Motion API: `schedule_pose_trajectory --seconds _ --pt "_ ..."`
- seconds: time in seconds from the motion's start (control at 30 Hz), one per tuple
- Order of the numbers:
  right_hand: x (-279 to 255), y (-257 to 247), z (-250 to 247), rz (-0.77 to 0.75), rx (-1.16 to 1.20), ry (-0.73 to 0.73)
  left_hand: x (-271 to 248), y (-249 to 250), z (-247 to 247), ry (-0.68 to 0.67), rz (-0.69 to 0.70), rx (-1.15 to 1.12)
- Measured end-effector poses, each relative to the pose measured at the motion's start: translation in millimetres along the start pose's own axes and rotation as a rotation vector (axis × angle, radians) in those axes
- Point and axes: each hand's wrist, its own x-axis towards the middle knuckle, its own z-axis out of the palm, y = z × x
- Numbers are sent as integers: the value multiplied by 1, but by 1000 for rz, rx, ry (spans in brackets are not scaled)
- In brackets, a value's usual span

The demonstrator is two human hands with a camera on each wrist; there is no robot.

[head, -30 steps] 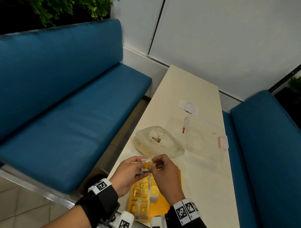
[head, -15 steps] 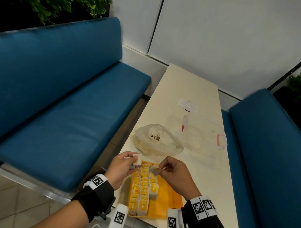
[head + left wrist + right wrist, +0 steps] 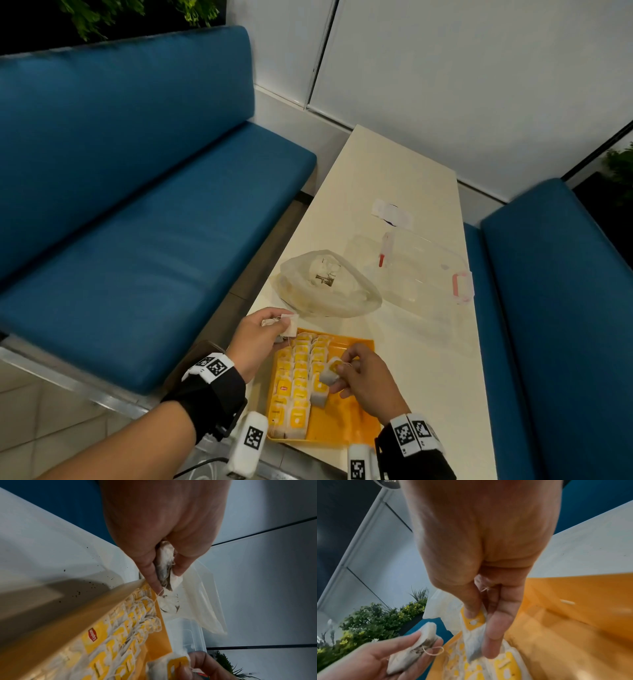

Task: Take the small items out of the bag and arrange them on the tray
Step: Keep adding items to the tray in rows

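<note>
- Hands have parted: a second ago both worked together on one clump of tea bags above the near end of the tray (image 3: 356, 346); now each holds its own.
- Right hand (image 3: 364, 378) has come down over the tray, thumb and fingers pinched on a yellow-tagged tea bag (image 3: 330, 371) just beside the third row of bags (image 3: 301, 380), by the look of it the spot it goes to.
- Left hand (image 3: 258, 334) has drawn off to the tray's far left corner, fingers curled round a few more tea bags (image 3: 286, 325); the left wrist view shows a loose string trailing from them towards the tray.
- Plastic bag (image 3: 329, 286) lies just beyond the tray's far edge, with a few bags still showing through it.
- Clear box (image 3: 421, 274) with pink latches sits beyond the tray, to the right of the plastic bag, on the table (image 3: 387, 171).
- My reading: the clump is untangled, so one bag can be set down now, while the left-hand bags and those in the plastic bag remain; the tray's right half is bare.
</note>
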Motion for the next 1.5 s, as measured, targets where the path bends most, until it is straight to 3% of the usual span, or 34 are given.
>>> schedule_pose_trajectory --seconds 0.2,0.4,0.77,1.03,1.23,1.5 --pt "-2 21 15 151 -103 -113 0 -8 1 -36 34 32" --pt "7 32 35 242 -110 -111 -1 -13 5 -57 70 45" --pt "12 42 49 233 -160 15 0 -14 4 -54 65 62" --pt "14 46 54 245 -104 64 1 -14 4 -62 60 80" --pt "18 53 54 200 -232 88 0 -11 5 -66 55 94" --pt "25 55 58 171 -226 127 -2 -5 5 -77 29 98"
